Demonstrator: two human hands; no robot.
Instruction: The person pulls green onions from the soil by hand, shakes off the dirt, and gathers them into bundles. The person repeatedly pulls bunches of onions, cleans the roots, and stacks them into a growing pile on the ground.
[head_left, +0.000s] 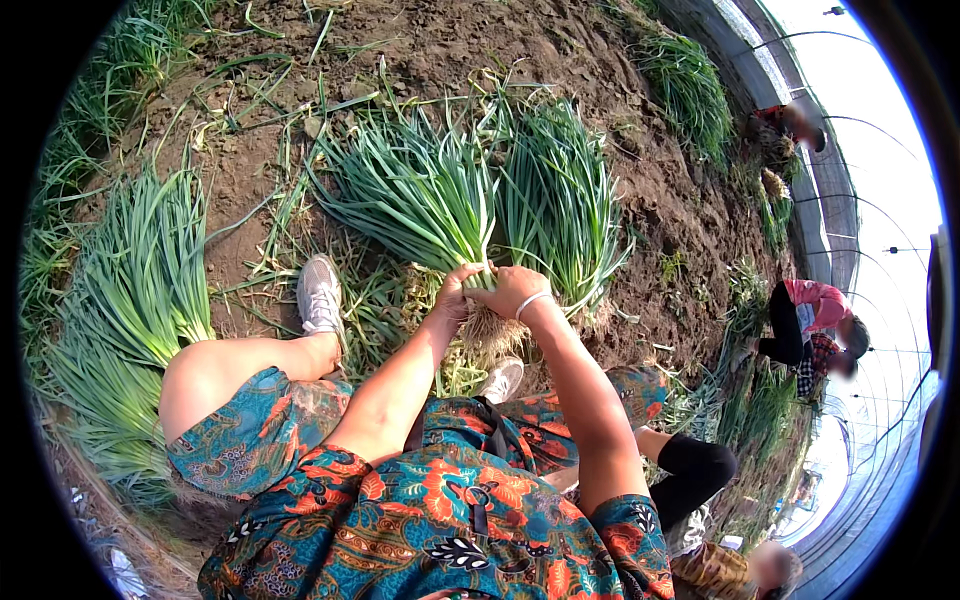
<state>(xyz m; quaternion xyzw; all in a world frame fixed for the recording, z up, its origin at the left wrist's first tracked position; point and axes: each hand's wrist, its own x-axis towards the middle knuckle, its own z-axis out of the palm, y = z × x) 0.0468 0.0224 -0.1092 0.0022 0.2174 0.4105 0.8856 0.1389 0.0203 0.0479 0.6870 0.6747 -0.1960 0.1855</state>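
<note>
Both my hands grip one bunch of leek-like green stalks (427, 199), with its leaves fanning away from me. My left hand (452, 294) wraps the left side of the pale stem bases. My right hand (516, 291), with a white bangle at its wrist, closes on the same stems from the right, and the two hands nearly touch. Pale stringy roots (491, 330) hang below my fingers. A second bunch of the same plant (559, 202) lies on the soil just to the right of the held one.
More bunches (150, 270) lie to the left beside my knee. Loose leaves litter the brown soil (450, 45). People crouch on the right: one in a pink top (821, 304), another farther up (784, 127), one close by at lower right (720, 570). A hooped plastic tunnel wall (832, 202) curves behind them.
</note>
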